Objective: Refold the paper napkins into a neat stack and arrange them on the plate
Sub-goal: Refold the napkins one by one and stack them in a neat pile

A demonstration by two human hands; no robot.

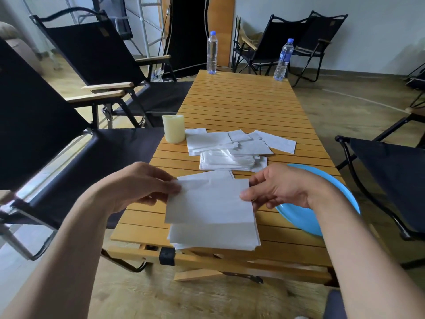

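I hold a white paper napkin between both hands above the near end of the table. My left hand pinches its left edge and my right hand pinches its right edge. Under it, a stack of folded napkins lies at the table's front edge. A loose, messy pile of napkins is spread across the middle of the table. The blue plate sits at the right front, partly hidden by my right forearm, with nothing visible on it.
A cream candle stands left of the loose pile on the slatted wooden table. Two water bottles stand at the far end. Black folding chairs flank the table on the left and right.
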